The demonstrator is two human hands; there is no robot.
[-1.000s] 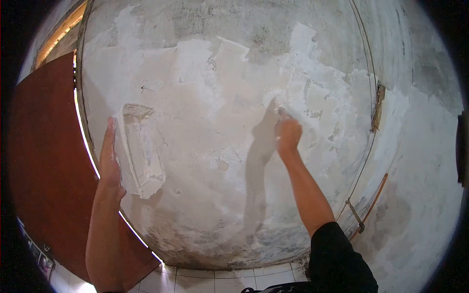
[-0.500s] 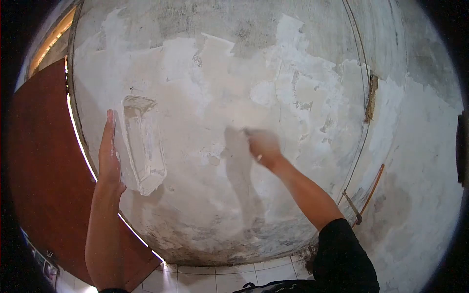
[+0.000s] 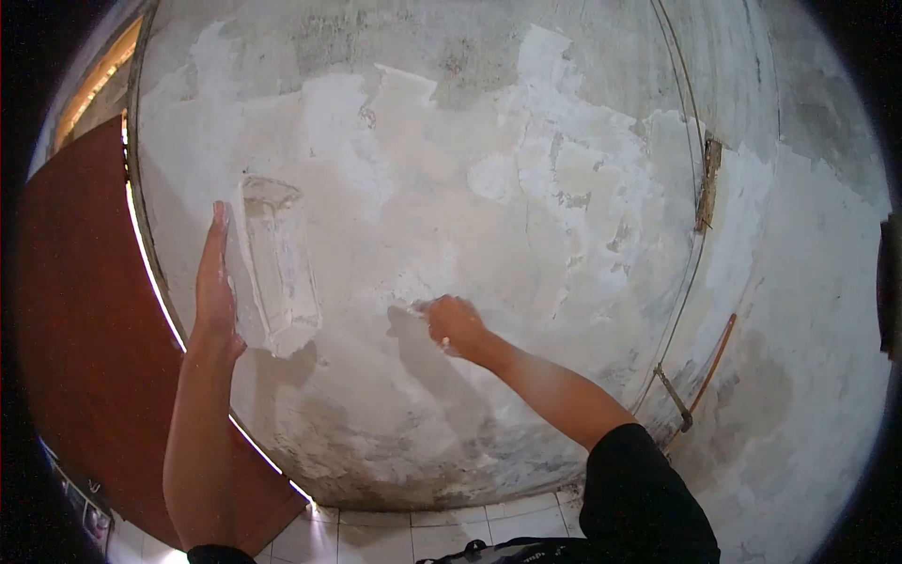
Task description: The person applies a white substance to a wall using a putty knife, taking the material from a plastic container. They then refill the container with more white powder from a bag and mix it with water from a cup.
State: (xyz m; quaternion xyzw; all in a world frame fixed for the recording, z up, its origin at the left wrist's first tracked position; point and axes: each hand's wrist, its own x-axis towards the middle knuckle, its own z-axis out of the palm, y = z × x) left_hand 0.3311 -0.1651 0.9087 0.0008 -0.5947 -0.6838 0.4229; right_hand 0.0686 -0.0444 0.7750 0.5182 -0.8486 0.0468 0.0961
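Observation:
My left hand (image 3: 217, 282) is raised at the left, its fingers extended upward along the back of a plaster-smeared board (image 3: 280, 263), which it supports. White paste coats the board's face and rim. In the middle, my right hand (image 3: 454, 325) is closed round a small tool against the patchy wall (image 3: 423, 197); the tool is mostly hidden by the fingers, and its kind cannot be made out. White specks are on both hands.
A red-brown door panel (image 3: 94, 329) stands at the left. On the right, a wooden strip (image 3: 710, 186) with cables is on the wall, and a thin orange-brown rod (image 3: 716, 367) leans below it. White floor tiles (image 3: 451, 538) run along the bottom.
My right hand has moved down and to the left across the wall. My left hand and the board have shifted only slightly.

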